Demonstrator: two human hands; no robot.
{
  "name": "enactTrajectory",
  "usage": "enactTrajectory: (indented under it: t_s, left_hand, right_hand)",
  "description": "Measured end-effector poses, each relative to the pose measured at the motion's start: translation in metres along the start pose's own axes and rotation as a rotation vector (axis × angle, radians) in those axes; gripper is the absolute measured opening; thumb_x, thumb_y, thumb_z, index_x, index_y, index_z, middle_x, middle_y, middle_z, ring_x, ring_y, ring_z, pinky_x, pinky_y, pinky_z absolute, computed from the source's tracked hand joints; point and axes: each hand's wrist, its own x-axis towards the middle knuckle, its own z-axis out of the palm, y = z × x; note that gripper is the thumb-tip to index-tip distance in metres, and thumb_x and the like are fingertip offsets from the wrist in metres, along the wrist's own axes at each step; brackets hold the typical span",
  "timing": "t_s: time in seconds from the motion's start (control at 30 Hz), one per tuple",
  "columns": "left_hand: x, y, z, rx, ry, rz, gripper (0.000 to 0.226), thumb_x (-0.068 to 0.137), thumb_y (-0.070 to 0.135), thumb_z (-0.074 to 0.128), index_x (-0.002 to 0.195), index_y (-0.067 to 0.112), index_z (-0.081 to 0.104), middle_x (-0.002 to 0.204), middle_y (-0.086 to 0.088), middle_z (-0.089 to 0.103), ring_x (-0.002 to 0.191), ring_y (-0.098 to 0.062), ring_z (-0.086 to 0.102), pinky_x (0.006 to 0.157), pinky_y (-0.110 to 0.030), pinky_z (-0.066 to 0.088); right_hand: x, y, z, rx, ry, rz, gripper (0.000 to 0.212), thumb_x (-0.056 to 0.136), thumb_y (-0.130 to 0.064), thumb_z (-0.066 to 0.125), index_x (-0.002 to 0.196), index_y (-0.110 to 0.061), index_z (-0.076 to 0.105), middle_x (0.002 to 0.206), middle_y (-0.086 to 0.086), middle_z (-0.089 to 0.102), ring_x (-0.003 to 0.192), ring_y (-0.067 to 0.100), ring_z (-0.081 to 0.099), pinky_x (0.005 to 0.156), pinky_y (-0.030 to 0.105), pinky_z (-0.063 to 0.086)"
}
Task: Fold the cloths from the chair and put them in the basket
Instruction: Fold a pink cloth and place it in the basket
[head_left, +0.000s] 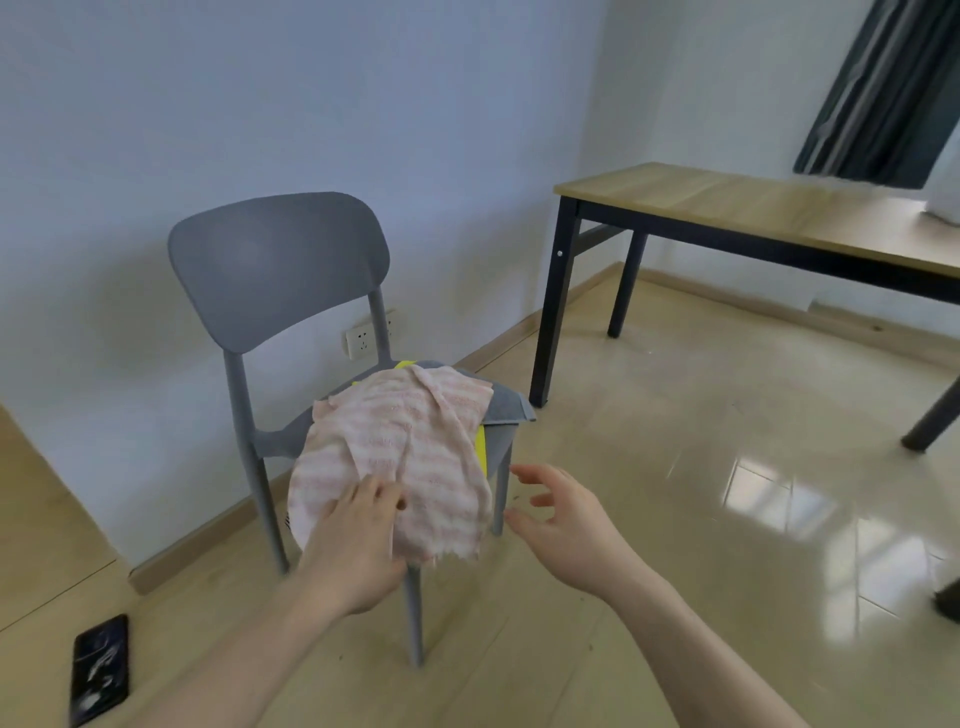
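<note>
A grey plastic chair (275, 260) stands by the wall with a pile of cloths on its seat. On top lies a pink-and-white striped cloth (415, 441) that hangs over the seat's front edge. Under it a grey cloth (506, 408) and a yellow cloth (481, 447) peek out. My left hand (358, 540) rests on the hanging part of the pink cloth, fingers pinching a fold. To the right of the cloth my right hand (561, 514) hovers with fingers spread, holding nothing. No basket is in view.
A wooden table (727, 202) with black legs stands at the right, under a dark curtain (883, 88). A black phone (98, 670) lies on the floor at the lower left. A wall socket (363, 338) sits behind the chair. The tiled floor is glossy.
</note>
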Motion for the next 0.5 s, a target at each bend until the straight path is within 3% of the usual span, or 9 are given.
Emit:
enactTrajectory:
  t_s: [0.1, 0.2, 0.33, 0.5]
  left_hand:
    - [-0.008, -0.009, 0.016, 0.100, 0.118, -0.073, 0.055, 0.078, 0.035, 0.061, 0.127, 0.025, 0.040, 0.111, 0.004, 0.041, 0.094, -0.020, 0.044, 0.078, -0.034, 0.046]
    - [-0.007, -0.013, 0.016, 0.106, 0.183, -0.117, 0.049, 0.077, 0.032, 0.065, 0.121, 0.023, 0.043, 0.113, 0.000, 0.041, 0.097, -0.024, 0.044, 0.081, -0.035, 0.044]
    - [-0.004, 0.001, 0.006, 0.025, 0.242, -0.101, 0.012, 0.090, 0.029, 0.057, 0.101, 0.031, 0.054, 0.110, 0.009, 0.049, 0.104, -0.018, 0.045, 0.085, -0.033, 0.036]
    - [-0.003, 0.010, -0.018, -0.046, 0.312, -0.072, 0.014, 0.092, 0.017, 0.052, 0.094, 0.029, 0.049, 0.096, 0.013, 0.051, 0.101, -0.021, 0.052, 0.085, -0.034, 0.034]
  right_hand:
    - [-0.017, 0.007, -0.009, -0.065, -0.034, -0.003, 0.049, 0.095, -0.039, 0.064, 0.142, -0.039, 0.049, 0.135, -0.021, 0.050, 0.115, 0.003, 0.055, 0.081, 0.017, 0.045]
    - [-0.021, 0.013, -0.015, -0.075, -0.041, 0.004, 0.048, 0.093, -0.037, 0.066, 0.139, -0.038, 0.053, 0.131, -0.019, 0.054, 0.111, 0.004, 0.059, 0.086, 0.021, 0.049]
    - [-0.015, 0.020, -0.022, -0.084, -0.047, 0.047, 0.046, 0.093, -0.034, 0.066, 0.138, -0.035, 0.055, 0.129, -0.014, 0.057, 0.107, 0.009, 0.062, 0.089, 0.028, 0.053]
    - [-0.010, 0.028, -0.026, -0.076, -0.047, 0.072, 0.045, 0.093, -0.030, 0.064, 0.138, -0.033, 0.056, 0.130, -0.011, 0.059, 0.102, 0.010, 0.064, 0.089, 0.029, 0.055]
